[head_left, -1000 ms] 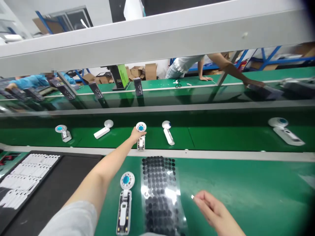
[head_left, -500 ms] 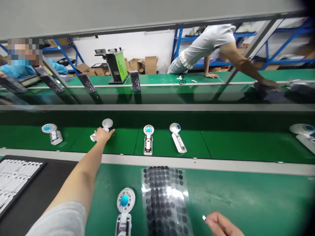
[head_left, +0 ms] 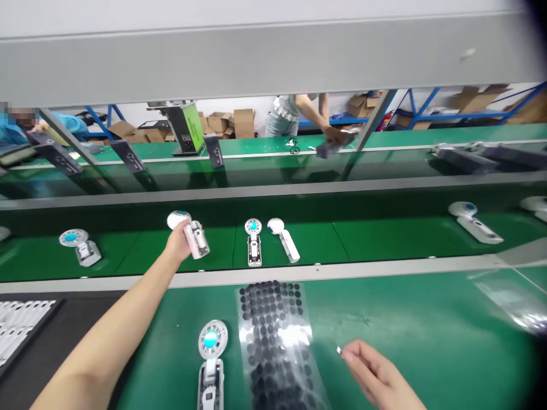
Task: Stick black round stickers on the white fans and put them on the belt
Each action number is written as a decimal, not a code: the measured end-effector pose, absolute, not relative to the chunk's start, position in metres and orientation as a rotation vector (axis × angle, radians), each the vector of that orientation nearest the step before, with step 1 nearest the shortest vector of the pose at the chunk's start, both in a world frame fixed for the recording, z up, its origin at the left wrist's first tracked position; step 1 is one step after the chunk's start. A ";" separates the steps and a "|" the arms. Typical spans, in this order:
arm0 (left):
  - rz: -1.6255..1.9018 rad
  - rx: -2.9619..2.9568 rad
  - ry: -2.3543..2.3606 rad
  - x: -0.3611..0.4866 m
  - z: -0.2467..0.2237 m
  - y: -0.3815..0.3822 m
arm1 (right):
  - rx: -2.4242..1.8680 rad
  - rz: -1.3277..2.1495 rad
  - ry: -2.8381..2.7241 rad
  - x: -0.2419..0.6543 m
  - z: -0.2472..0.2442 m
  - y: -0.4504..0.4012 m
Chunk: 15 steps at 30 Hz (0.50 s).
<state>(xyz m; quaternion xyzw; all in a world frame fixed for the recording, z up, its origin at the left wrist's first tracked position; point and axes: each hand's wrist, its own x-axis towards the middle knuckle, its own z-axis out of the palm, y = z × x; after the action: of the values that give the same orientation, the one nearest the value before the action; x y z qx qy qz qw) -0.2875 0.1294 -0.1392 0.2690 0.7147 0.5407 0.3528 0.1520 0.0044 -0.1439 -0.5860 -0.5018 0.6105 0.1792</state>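
Note:
My left hand (head_left: 178, 242) is closed on a white handheld fan (head_left: 198, 239) held over the green belt. Between the thumb and fingers of my right hand (head_left: 363, 364) is a small white piece (head_left: 339, 350), above the green table. On the near table lies an opened white fan (head_left: 210, 364) with a blue centre. Beside it a clear sheet of black round dots (head_left: 273, 341) lies flat. Two more fans, one face up (head_left: 253, 242) and one turned sideways (head_left: 285, 240), rest on the belt right of my left hand.
A black tray (head_left: 55, 336) with white parts is at the left. Other fans lie on the belt at the far left (head_left: 81, 247) and right (head_left: 475, 222). Beyond, grey boxes (head_left: 213, 151) stand on a second line, where a person's hands (head_left: 335, 135) hold a grey item.
My left hand has lifted the fan and turned it. The view has shifted to the right. Across the line, the person has moved left and now holds a grey item.

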 end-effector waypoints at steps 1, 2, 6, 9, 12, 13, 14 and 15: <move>1.414 0.658 1.729 -0.272 -0.129 0.126 | -1.632 1.731 -1.427 0.151 -0.141 0.004; 1.416 0.619 1.626 -0.256 -0.120 0.121 | -1.604 1.728 -1.438 0.149 -0.138 0.003; 1.374 0.474 1.313 -0.188 -0.097 0.095 | -1.463 1.704 -1.512 0.143 -0.124 0.002; 1.229 0.384 1.034 -0.139 -0.090 0.066 | -1.348 1.711 -1.519 0.139 -0.114 0.000; 1.038 0.374 0.851 -0.097 -0.084 0.035 | -1.243 1.707 -1.509 0.135 -0.102 -0.005; 1.004 0.364 0.808 -0.085 -0.082 0.026 | -1.215 1.693 -1.519 0.134 -0.097 -0.007; 0.978 0.346 0.770 -0.075 -0.080 0.019 | -1.192 1.675 -1.533 0.132 -0.092 -0.010; 0.954 0.324 0.741 -0.067 -0.080 0.013 | -1.175 1.652 -1.547 0.131 -0.087 -0.012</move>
<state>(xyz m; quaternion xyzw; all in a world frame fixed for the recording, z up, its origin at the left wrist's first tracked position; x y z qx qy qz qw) -0.0670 0.0130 -0.0796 0.1516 0.3469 0.4464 0.8108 0.1307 -0.0122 -0.0869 -0.4407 -0.5804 0.6197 0.2915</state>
